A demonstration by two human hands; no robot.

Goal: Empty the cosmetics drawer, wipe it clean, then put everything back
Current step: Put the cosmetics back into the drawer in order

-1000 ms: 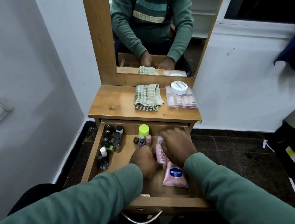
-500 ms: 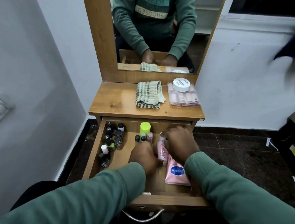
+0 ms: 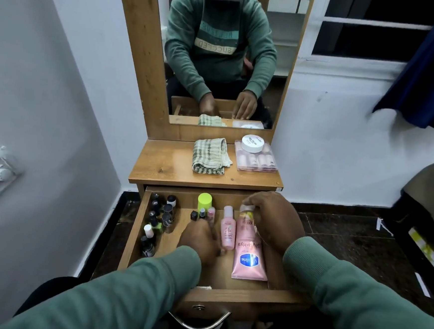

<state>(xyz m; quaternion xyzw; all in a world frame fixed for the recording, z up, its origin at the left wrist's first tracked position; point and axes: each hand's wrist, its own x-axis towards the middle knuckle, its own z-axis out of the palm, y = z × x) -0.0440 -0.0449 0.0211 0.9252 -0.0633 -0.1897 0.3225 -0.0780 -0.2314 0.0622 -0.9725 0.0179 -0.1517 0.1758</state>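
Observation:
The wooden drawer is pulled out and holds cosmetics. A long pink Vaseline tube lies at its right, and my right hand pinches the tube's cap at the far end. A small pink bottle lies just left of the tube. My left hand is blurred, with curled fingers touching the bottle's near end. Several small dark bottles stand along the drawer's left side. A lime-capped bottle stands at the back with tiny vials in front of it.
On the dresser top lie a folded checked cloth and a pink box with a white jar on it. A mirror rises behind. A wall is close on the left and dark floor tiles lie to the right.
My right hand has slid back and right to the tube's cap, uncovering the tube and the pink bottle. My left hand has stayed beside the bottle. The view has tilted up.

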